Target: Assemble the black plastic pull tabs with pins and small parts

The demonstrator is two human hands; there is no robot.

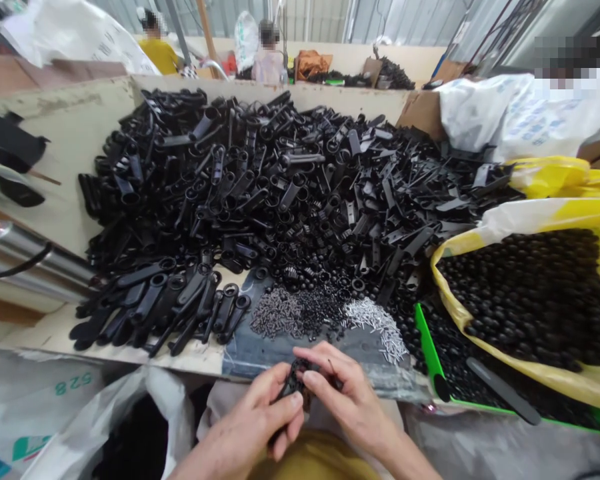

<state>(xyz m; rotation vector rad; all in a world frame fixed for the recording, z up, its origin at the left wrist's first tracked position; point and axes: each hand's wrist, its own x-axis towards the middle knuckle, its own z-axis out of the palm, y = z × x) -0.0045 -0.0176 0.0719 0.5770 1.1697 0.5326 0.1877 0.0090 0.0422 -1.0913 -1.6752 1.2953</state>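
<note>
My left hand (273,413) is closed around a black plastic part (294,381) in front of the table's near edge. Fingers of my right hand (337,383) are pressed together at the part's upper end; any small piece between them is too hidden to make out. Just beyond my hands, on a dark grey mat (280,352), lie small heaps of dark grey springs or pins (277,312), small black pieces (321,308) and silvery pins (377,323). Several long black parts with ring ends (153,300) are laid out to the left of the mat.
A large heap of black parts (260,173) covers the table behind. At right are a yellow-edged bag (460,313) of black balls and a green-edged tray (429,347). A steel flask (30,257) lies left, above an open white sack (173,400). Two people sit far back.
</note>
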